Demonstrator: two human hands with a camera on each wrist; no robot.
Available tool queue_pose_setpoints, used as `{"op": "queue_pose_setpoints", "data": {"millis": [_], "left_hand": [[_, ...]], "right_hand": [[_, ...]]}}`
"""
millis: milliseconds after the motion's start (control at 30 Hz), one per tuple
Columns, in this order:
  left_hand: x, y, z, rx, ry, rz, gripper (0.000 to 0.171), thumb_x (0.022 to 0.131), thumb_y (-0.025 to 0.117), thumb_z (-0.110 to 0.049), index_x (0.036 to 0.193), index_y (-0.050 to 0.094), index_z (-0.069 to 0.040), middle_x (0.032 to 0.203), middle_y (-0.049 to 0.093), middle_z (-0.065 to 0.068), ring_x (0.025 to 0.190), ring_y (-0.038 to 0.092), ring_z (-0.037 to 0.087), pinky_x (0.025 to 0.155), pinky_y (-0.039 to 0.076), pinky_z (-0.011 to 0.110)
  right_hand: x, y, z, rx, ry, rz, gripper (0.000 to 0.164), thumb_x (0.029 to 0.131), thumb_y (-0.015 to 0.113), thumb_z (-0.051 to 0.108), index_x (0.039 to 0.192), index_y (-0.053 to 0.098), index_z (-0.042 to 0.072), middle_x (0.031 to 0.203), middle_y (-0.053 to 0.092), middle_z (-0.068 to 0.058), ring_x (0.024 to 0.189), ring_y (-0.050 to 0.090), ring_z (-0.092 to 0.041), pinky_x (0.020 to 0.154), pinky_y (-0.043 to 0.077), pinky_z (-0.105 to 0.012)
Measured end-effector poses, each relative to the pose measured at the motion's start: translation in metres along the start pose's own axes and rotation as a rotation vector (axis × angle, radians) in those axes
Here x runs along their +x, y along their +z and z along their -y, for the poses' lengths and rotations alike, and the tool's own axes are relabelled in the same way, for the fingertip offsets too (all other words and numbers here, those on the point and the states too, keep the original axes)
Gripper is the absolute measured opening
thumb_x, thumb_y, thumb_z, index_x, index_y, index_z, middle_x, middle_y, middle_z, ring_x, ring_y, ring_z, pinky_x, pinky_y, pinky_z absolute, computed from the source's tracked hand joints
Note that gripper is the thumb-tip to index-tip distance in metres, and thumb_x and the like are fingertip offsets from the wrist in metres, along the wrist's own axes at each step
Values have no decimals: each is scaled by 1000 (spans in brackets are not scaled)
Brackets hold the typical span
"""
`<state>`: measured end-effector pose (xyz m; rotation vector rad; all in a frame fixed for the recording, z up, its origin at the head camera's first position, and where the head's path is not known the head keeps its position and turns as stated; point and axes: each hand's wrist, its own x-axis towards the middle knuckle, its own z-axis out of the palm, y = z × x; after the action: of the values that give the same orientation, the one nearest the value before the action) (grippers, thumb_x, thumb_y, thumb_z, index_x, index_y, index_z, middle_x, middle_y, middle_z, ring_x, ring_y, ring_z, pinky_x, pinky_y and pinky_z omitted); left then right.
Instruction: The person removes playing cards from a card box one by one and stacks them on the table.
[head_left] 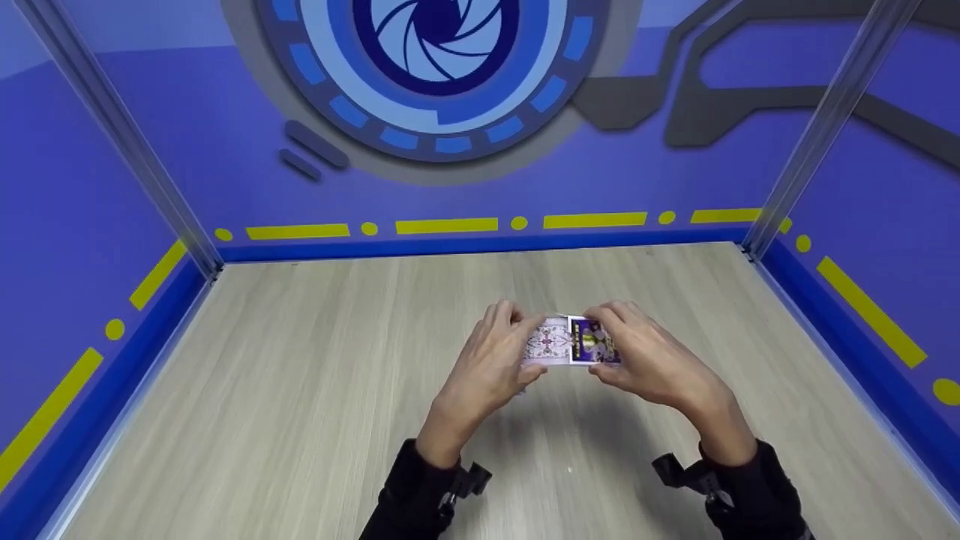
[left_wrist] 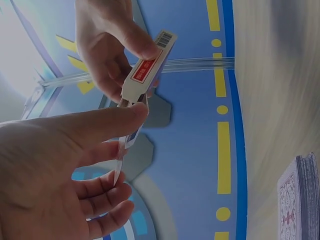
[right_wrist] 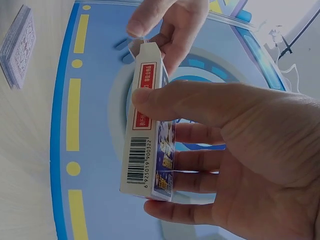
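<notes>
The right grip [head_left: 652,356] is closed about the box [right_wrist: 145,127], thumb and fingers on opposite narrow sides, while left of it the left grip [head_left: 487,356] pinches a card [head_left: 549,341] (maybe several; I can't tell) jutting from the box's mouth. Squeezing hard or skewing could crease card or box. Count: two grips, one box, at least one card and, below them, one deck [left_wrist: 291,207] on one desk [head_left: 337,375].

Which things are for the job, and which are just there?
For the job:
Left hand, pinching a white, red-patterned card
Right hand, gripping a white-purple cardboard box
Probably the white, red-patterned card stack on the pale table

Just there:
Purple wall with yellow dashes
Silvery corner post
</notes>
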<state>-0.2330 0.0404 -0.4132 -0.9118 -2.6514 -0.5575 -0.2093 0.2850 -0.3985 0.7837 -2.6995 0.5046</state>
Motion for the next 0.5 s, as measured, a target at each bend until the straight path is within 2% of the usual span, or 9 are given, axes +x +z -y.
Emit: {"op": "queue_pose_setpoints", "data": {"millis": [267,500], "left_hand": [[-3,-13,15,-80,-13,-52,61,87,82,-12,142,57,-3,132,53,13,121,51,25,104,45,38],[-5,-23,34,-166,-95,-15,64,87,77,-6,147,53,-2,132,54,15,118,54,27,104,46,41]], "right_hand": [[-3,-11,-8,32,69,-10,60,84,81,8,137,56,-1,131,59,-16,108,57,-27,83,51,-43],[-10,-22,-17,53,118,-31,62,85,80,8,140,53,-2,131,59,-19,105,57,-29,80,52,-44]]}}
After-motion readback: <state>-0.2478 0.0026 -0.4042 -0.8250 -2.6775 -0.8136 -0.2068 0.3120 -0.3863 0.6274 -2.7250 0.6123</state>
